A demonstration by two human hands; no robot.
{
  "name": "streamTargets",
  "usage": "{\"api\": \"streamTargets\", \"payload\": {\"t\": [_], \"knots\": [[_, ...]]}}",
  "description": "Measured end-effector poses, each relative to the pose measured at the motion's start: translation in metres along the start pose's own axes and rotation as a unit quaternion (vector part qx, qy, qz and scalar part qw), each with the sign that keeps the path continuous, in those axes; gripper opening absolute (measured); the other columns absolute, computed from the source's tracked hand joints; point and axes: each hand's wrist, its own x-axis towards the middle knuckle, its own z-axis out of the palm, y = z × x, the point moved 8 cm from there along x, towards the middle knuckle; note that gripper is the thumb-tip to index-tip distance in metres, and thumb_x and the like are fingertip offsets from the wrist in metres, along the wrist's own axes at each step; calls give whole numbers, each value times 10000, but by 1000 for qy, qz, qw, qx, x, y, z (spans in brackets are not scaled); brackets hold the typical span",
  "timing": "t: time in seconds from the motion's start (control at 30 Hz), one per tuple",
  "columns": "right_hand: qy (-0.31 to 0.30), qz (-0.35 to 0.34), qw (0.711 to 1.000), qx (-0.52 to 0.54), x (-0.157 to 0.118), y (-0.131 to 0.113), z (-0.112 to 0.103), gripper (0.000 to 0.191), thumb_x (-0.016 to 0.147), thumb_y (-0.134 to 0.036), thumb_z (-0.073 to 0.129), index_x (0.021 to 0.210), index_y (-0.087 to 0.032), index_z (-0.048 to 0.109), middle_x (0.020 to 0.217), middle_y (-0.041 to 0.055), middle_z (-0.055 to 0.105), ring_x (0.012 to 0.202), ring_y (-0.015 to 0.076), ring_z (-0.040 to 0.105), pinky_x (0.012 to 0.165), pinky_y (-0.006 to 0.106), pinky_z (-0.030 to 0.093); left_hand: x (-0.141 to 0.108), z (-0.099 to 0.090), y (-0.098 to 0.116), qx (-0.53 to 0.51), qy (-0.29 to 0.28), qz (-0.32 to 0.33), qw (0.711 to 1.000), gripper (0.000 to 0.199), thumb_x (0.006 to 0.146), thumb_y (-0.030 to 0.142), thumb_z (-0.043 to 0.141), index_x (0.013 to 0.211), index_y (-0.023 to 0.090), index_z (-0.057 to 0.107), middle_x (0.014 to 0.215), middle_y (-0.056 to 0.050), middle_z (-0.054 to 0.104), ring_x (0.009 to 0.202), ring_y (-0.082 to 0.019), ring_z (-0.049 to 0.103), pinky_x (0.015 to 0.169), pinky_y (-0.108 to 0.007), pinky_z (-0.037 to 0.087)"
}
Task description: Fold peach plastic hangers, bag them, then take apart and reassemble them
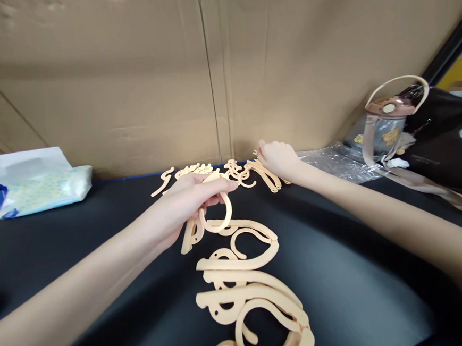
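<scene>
In my left hand (pixel 192 194), closed with the thumb on top, is a cream plastic folding hanger (pixel 227 216); its curved hook hangs below my fingers. My right hand (pixel 278 158) is curled at the back of the table, over a pile of slim cream hanger arms (pixel 270 179). Its fingertips are mostly hidden, so what they grip cannot be made out. Between the two hands lie loose cream hooks (pixel 248 182). Closer to me, folded hangers (pixel 242 263) form a row running down the middle of the table, some overlapping.
Cardboard (pixel 147 83) stands upright behind the black table (pixel 144 286). A tissue pack (pixel 44 187) lies at the left. On the right are crumpled clear plastic wrap (pixel 330 162), a strapped water bottle (pixel 385 129) and a black bag (pixel 448 140).
</scene>
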Motion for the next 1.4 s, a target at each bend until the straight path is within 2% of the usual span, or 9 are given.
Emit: {"api": "streamTargets", "payload": {"t": [0.27, 0.5, 0.73, 0.97, 1.03, 1.13, 1.17, 1.3, 1.4], "knots": [[-4, -22, 1000, 1, -1, -10, 9, 285, 945, -160, 406, 1135, -108, 612, 1124, 199, 697, 1018, 305, 681, 752, 329, 477, 0, -12, -1, -100, 26, 45, 994, 342, 704, 375, 677, 578, 193, 416, 600, 33, 337, 556, -103, 254, 433, -227, 207], [-52, -50, 997, -3, -10, -9, 11, 350, 904, -419, 563, 1137, -161, 606, 1098, 132, 703, 970, 292, 685, 730, 322, 477, 5, -20, -5, -147, 37, 44, 987, 291, 685, 315, 695, 624, 193, 438, 635, 28, 334, 577, -109, 256, 418, -221, 190], [-50, -42, 998, -16, -13, -10, 14, 346, 901, -280, 604, 1196, -99, 594, 1155, 203, 651, 1013, 303, 675, 748, 316, 480, 1, -17, -3, -154, 34, 51, 986, 225, 687, 319, 654, 609, 181, 494, 676, 3, 393, 594, -119, 285, 425, -226, 225], [-1, -81, 992, 96, -20, -26, -13, 343, 1004, -387, 434, 1088, -149, 667, 1091, 132, 701, 970, 241, 668, 745, 299, 456, -1, -14, 2, -257, 21, 81, 963, 160, 698, 282, 588, 593, 173, 537, 687, -10, 424, 638, -130, 356, 494, -213, 362], [-65, -139, 946, 285, -31, -49, -17, 464, 1012, -492, 371, 991, -158, 693, 966, 90, 733, 864, 193, 675, 695, 274, 462, 0, -13, 2, -270, 13, 88, 959, 159, 702, 314, 562, 633, 172, 576, 688, -20, 461, 653, -142, 408, 524, -228, 400], [-235, -202, 778, 546, -58, -91, -16, 600, 971, -631, 345, 973, -148, 701, 933, 83, 743, 793, 151, 680, 633, 237, 493, 2, -19, -1, -242, 44, 100, 964, 179, 752, 343, 551, 730, 179, 620, 761, -38, 578, 780, -185, 540, 651, -263, 479], [-256, -213, 743, 581, -65, -100, -18, 539, 957, -610, 418, 982, -152, 701, 940, 73, 741, 796, 137, 677, 633, 222, 498, 2, -22, -2, -223, 61, 104, 967, 185, 776, 347, 543, 776, 183, 629, 817, -45, 621, 846, -200, 574, 701, -271, 490], [-220, -197, 724, 623, -69, -105, -21, 234, 893, -380, 632, 898, -154, 693, 747, -11, 652, 670, 87, 596, 595, 191, 468, 3, -23, 2, -158, 52, 145, 975, 311, 855, 382, 452, 991, 183, 649, 1124, -75, 677, 1095, -258, 587, 862, -307, 483], [-189, -191, 740, 616, -62, -97, -23, 284, 844, -414, 677, 734, -152, 669, 622, -52, 526, 567, 72, 465, 533, 202, 400, 5, -21, 4, -129, 28, 160, 978, 391, 884, 397, 436, 1129, 187, 657, 1219, -69, 661, 1133, -260, 582, 904, -317, 473]]}}
